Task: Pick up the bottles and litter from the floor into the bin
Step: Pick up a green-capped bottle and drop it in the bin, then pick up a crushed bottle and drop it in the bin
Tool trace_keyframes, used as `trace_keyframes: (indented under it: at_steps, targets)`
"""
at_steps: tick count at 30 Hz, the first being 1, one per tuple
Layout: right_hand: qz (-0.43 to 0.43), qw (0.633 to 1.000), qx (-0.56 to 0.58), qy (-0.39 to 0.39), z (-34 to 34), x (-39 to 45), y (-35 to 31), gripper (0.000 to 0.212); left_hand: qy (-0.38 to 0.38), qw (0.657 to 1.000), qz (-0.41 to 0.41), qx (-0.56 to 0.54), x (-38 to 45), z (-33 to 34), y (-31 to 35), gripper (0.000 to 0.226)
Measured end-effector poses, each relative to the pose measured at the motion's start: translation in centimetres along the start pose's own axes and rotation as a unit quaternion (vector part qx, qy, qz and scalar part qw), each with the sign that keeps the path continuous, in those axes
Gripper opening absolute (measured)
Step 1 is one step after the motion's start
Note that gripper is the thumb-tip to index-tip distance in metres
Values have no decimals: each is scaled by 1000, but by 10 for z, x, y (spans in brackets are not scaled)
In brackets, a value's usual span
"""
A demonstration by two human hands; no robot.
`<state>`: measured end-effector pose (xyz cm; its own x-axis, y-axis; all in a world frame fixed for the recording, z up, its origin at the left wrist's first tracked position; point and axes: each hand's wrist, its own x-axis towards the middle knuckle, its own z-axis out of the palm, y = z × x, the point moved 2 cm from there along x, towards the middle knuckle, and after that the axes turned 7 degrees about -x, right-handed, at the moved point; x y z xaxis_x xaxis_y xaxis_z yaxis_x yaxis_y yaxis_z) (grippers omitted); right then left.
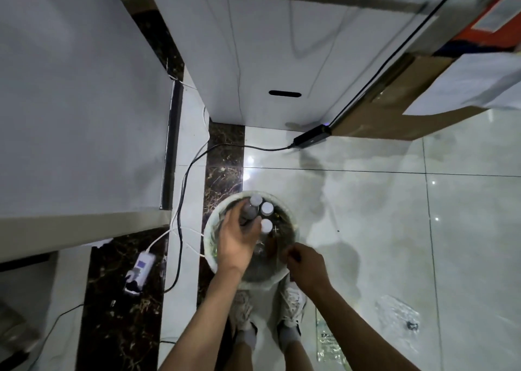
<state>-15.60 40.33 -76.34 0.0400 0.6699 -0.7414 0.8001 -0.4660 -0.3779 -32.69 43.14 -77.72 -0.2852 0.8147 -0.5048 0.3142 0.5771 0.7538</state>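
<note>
A round bin (210, 229) with a pale rim stands on the floor just in front of my feet. Three white-capped bottles (266, 208) stand upright inside it. My left hand (239, 235) reaches into the bin, fingers curled around the leftmost bottle (249, 211). My right hand (306, 266) hovers over the bin's right rim with fingers curled; whether it pinches something small is unclear. A crumpled clear plastic bottle (328, 342) lies on the floor to the right of my feet, and a clear plastic wrapper (397, 314) lies farther right.
A white cabinet (70, 103) stands at left and another (267, 46) ahead. A black power adapter (311, 136) and its cable trail across the tiles. A white power strip (139, 272) lies at left. Cardboard boxes (394, 103) stand at upper right.
</note>
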Motion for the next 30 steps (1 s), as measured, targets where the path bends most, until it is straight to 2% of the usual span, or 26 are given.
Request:
trace_keyframes:
  at_steps: [3,6,10,14,17,20,24,27,30]
  targets:
    - [42,994,85,47,2,15,-16,19,5,1000,5,-23,20,-9,19,44]
    - [123,975,162,87,5,26,-21,16,-9,998,16,-63,31,-12,32,42]
    - [186,965,178,50,8,28,-20,36,-26,998,46,-46,33,-14,44,42]
    - [132,988,75,-13,-3,26,-24,33,-57,996,69,0,28,-13,55,40]
    - [84,994,57,-35,-19,26,-35,31,-83,992,81,57,27,-13,69,41]
    - [71,994,78,-27,-36,26,-48,33,-94,985,114,92,29,-12,80,41]
    - [62,995,83,-15,-53,17,-62,29,-113,980,117,119,21,-17,104,37]
    - [51,993,109,-4,-74,-12,-71,30,-152,970,98,162,3,-30,129,34]
    - [21,993,109,40,-110,-57,-75,32,-213,942,94,243,-27,-36,171,30]
